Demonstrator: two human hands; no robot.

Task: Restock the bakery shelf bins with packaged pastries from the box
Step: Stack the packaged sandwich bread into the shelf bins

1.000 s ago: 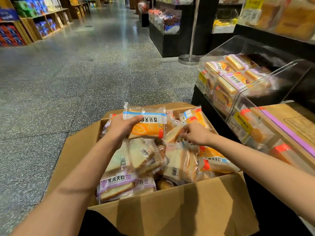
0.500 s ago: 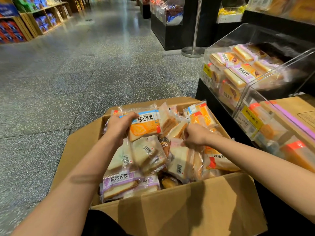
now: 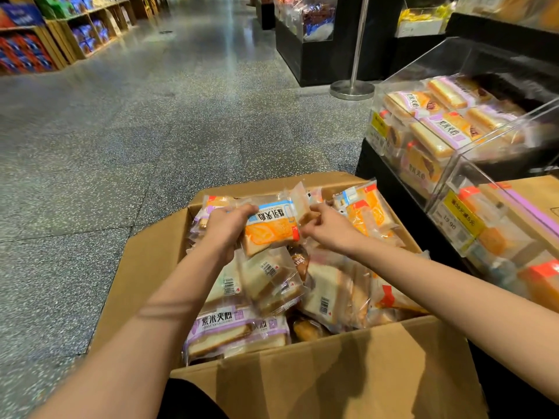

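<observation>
Cardboard box (image 3: 317,379) sits on speckled floor (image 3: 121,146); clear bins (image 3: 472,152) beside.

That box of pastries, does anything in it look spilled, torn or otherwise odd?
Nothing looks damaged. The packets lie jumbled every way in the box, not stacked. The left hand grips an orange packet; the right hand pinches at a neighbouring one.

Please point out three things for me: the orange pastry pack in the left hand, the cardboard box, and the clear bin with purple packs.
orange pastry pack (image 3: 272,228): head view, on its orange printed front.
cardboard box (image 3: 332,376): head view, on its bare near wall.
clear bin with purple packs (image 3: 453,160): head view, on its front corner edge.
</observation>
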